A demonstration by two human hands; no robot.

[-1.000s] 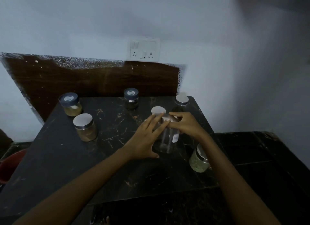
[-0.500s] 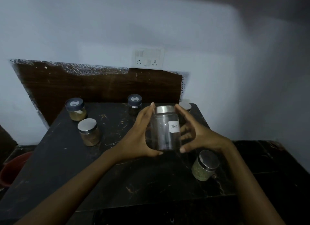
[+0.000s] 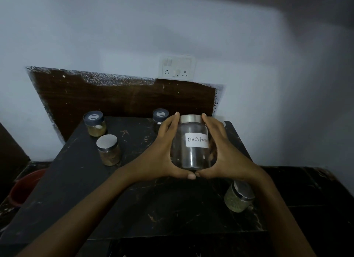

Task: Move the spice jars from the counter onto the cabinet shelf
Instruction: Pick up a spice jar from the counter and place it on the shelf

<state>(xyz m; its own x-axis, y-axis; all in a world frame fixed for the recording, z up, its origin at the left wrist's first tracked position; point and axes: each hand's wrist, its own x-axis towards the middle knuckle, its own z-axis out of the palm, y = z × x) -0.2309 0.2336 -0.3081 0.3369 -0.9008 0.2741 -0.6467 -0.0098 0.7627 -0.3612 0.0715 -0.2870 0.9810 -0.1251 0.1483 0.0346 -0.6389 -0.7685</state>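
Up above the black marble table (image 3: 134, 209), the clear glass jar with silver lid and white "Black Pepper" label (image 3: 189, 143) is cupped upright. The left hand (image 3: 161, 157) and right hand (image 3: 226, 157) each curl round a side, thumbs meeting underneath. Glass is slick, so I'd carry it level with thumbs under the base. The shelf isn't in view.
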